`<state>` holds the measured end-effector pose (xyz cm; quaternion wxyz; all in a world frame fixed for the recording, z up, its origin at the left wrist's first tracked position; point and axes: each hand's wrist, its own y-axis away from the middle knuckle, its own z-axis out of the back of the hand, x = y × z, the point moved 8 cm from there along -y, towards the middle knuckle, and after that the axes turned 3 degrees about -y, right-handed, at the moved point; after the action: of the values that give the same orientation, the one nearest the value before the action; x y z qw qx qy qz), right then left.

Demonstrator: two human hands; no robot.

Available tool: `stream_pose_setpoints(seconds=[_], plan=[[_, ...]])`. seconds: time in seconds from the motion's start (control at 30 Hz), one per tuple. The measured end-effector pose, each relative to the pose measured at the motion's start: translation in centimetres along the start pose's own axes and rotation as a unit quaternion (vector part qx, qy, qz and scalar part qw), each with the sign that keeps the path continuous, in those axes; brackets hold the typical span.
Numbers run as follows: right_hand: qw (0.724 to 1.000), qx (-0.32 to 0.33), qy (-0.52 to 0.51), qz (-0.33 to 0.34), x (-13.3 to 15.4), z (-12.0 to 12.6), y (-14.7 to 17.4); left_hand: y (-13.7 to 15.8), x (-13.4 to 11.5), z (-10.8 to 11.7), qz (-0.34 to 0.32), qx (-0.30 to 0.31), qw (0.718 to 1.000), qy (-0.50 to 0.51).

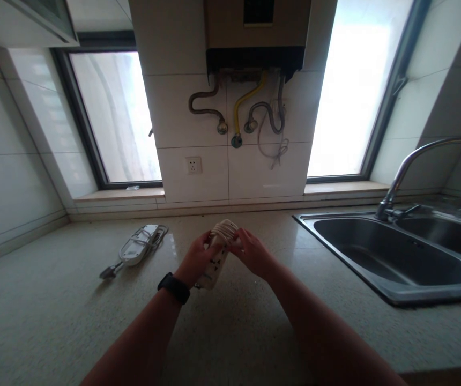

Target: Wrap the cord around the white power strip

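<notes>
A white power strip (215,264) is held tilted above the middle of the counter, its socket face turned up. White cord (224,229) is wound in several loops round its far end. My left hand (199,254), with a dark watch on the wrist, wraps round the left side of the strip. At the far end, my right hand (252,251) closes its fingers against the right side of the cord loops. A second power strip (137,245) lies to the left on the counter, with its own grey cord wrapped round it and its plug (110,271) toward the front.
On the right, a double sink (347,287) with a curved faucet (400,174) is set into the counter (73,327). A wall socket (193,165) sits in the tiled wall between two windows. Above hangs a water heater (257,37) with pipes below it.
</notes>
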<state>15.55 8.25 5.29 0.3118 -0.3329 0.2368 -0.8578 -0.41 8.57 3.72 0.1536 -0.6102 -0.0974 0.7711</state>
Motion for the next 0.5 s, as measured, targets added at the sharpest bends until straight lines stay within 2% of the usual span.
stream_pose_setpoints(seconds=[0.2, 0.5], plan=[[0.997, 0.01, 0.069, 0.033, -0.2, 0.9, -0.6, 0.2, 0.8, 0.5, 0.037, 0.006, 0.998, 0.051], [0.99, -0.011, 0.136, 0.043, -0.5, 1.7, 0.2, 0.5, 1.3, -0.4, 0.091, 0.039, 0.978, 0.183]])
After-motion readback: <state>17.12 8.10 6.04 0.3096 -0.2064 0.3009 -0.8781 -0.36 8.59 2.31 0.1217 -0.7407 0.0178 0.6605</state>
